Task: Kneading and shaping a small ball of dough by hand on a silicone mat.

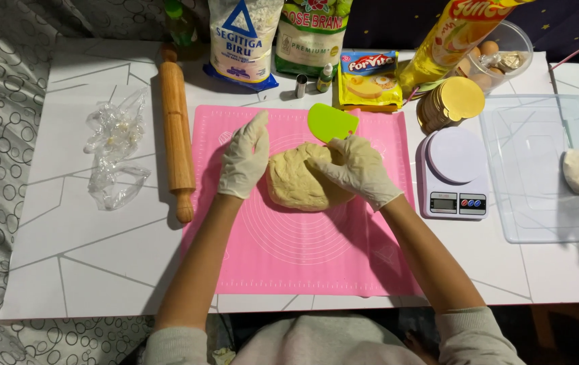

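Both gloved hands work the dough mound mid-mat: left hand flat and unclenched against its side, right hand grasping the green scraper (blade at the top edge), so cutting looks underway, needing firm downward pressure next.

A white tabletop carries a pink mat under the fingers, a rolling pin and crumpled plastic to their left, a scale and clear lid to their right.
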